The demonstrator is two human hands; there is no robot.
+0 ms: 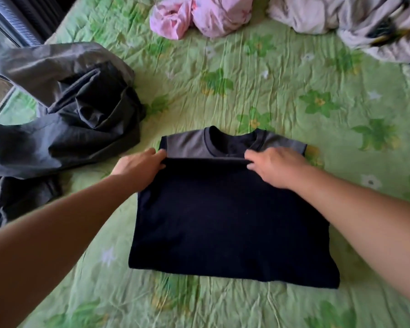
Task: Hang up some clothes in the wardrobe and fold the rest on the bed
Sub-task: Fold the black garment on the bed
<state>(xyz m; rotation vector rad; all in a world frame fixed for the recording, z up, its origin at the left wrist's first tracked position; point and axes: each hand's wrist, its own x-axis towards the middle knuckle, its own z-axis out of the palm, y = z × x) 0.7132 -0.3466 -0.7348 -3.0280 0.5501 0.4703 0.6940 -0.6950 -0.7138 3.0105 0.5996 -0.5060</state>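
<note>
Head view shows folding under way on the bed (pixel 294 91), whose green flowered cover carries everything. One dark navy T-shirt (pixel 232 221) with grey shoulder panels lies flat in the middle, nearer the near edge. Its lower part is doubled up over the body, so the hem line sits just below the collar.

The left grip (pixel 139 163) pinches the left end of that doubled edge between thumb and fingers. The right grip (pixel 276 168) is clenched on the right end, fingers curled over the cloth. Both are grasping the shirt, neither released.

I judge this shirt to be on its last fold or close to it. The sides look already tucked in, though the dark cloth hides the layers.

Much remains. A heap of grey and black garments (pixel 69 110) sprawls loose at the left edge, a crumpled pink garment (pixel 199 17) lies at the far edge, and a pale patterned bundle (pixel 353 22) sits toward the far right corner. No wardrobe is in view, so the hanging part cannot be judged.

The shirt's collar points at the far edge, away from the person, and its fold faces the near edge. As folded, its long axis runs left to right across the bed, slightly skewed, with the right end nearer.
</note>
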